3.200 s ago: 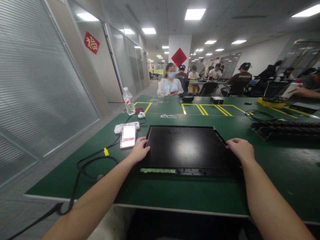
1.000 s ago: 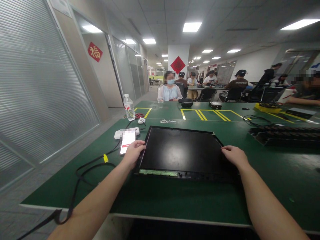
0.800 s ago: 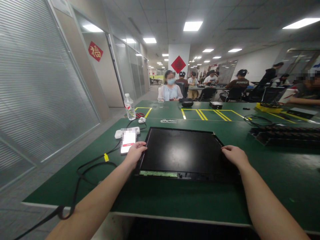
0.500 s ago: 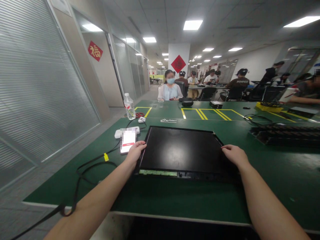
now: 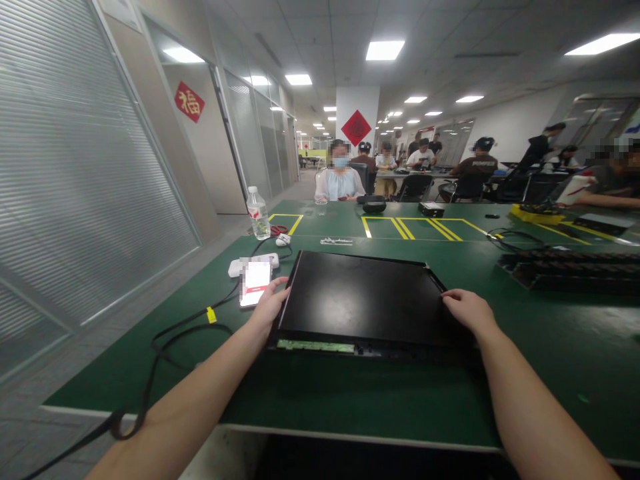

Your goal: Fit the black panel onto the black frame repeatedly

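Observation:
A black, flat display panel sits in front of me over the green table, its screen face up. Along its near edge runs a green circuit board strip. My left hand grips the panel's left edge, thumb on top and the other fingers partly hidden at the side. On the opposite side, my right hand is closed on the right edge, its thumb and index finger near the frame's rim. Just beyond my left hand lies a phone with a lit screen.
A white device, a black cable, a water bottle and red-handled scissors are at the left. Long black parts lie at the right of the green table. A masked person sits across.
My left hand has shifted its hold slightly along the panel's left edge, and the light's reflection has moved a little left on the screen. My right hand looks nearly unchanged.

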Action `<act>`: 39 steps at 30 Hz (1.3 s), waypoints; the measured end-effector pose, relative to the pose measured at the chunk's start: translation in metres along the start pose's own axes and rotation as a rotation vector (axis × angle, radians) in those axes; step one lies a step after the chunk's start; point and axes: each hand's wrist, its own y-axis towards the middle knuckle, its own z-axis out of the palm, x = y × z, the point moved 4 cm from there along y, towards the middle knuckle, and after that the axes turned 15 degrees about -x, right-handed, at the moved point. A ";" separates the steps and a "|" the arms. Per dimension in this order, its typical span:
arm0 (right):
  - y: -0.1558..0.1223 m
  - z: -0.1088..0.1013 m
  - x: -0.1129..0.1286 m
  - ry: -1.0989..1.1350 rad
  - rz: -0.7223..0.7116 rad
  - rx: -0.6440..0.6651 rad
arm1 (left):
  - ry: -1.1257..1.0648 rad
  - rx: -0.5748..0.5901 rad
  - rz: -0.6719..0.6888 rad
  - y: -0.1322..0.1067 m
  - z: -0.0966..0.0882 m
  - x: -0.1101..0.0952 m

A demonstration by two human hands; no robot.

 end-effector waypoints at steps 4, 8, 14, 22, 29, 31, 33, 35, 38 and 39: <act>0.000 0.000 0.000 0.001 0.006 -0.008 | -0.002 0.007 0.002 -0.006 0.001 -0.002; 0.000 0.000 0.000 0.000 -0.016 -0.028 | 0.018 0.006 -0.007 -0.008 0.000 -0.003; -0.001 0.000 0.002 -0.010 -0.016 0.002 | 0.059 0.023 -0.008 -0.003 -0.001 0.000; -0.003 -0.002 0.004 -0.008 -0.009 -0.001 | 0.031 0.052 0.003 -0.003 -0.001 -0.001; -0.004 -0.004 0.006 -0.007 -0.008 -0.014 | 0.035 0.065 0.047 -0.003 -0.001 -0.002; -0.004 -0.004 0.006 -0.005 -0.008 -0.023 | 0.032 0.068 0.057 -0.003 -0.002 -0.002; -0.004 -0.004 0.006 -0.004 -0.011 -0.020 | 0.016 0.069 0.060 -0.004 -0.001 -0.003; -0.004 -0.004 0.006 -0.006 -0.012 -0.010 | -0.003 0.067 0.058 -0.005 -0.001 -0.004; -0.004 -0.004 0.006 -0.013 -0.012 -0.003 | -0.021 0.071 0.056 -0.007 0.000 -0.006; -0.004 -0.004 0.006 -0.015 -0.013 -0.003 | -0.022 0.074 0.055 -0.008 0.000 -0.007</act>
